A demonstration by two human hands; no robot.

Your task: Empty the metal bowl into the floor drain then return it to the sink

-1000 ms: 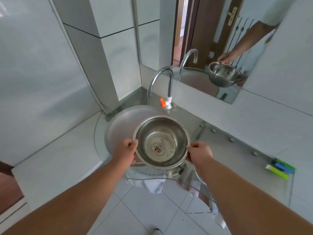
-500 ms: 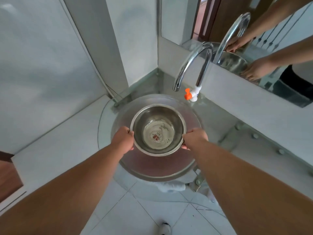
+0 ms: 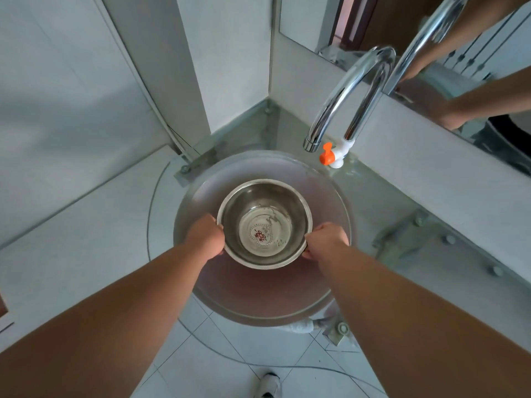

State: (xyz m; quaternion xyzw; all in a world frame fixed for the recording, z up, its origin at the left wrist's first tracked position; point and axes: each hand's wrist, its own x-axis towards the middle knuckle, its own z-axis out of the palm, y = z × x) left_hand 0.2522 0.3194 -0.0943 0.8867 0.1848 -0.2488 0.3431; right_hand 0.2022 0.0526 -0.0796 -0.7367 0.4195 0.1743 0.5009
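Note:
The metal bowl [image 3: 264,222], shiny steel with a red heart mark on its bottom, sits low inside the round glass sink basin [image 3: 327,202]. Only a thin film of water shows on its bottom. My left hand [image 3: 205,237] grips its left rim and my right hand [image 3: 324,239] grips its right rim. I cannot tell whether the bowl touches the basin floor. The floor drain is not in view.
A chrome gooseneck faucet [image 3: 347,90] with an orange tap handle [image 3: 327,156] arches over the basin's far right edge. A mirror [image 3: 425,33] hangs behind it. The glass counter [image 3: 431,248] with metal bolts runs to the right. White floor tiles [image 3: 247,360] and a shoe [image 3: 270,383] show below.
The bowl has gone from above the sink's front edge down into the basin, held in both hands throughout. My head has moved closer and looks more steeply down.

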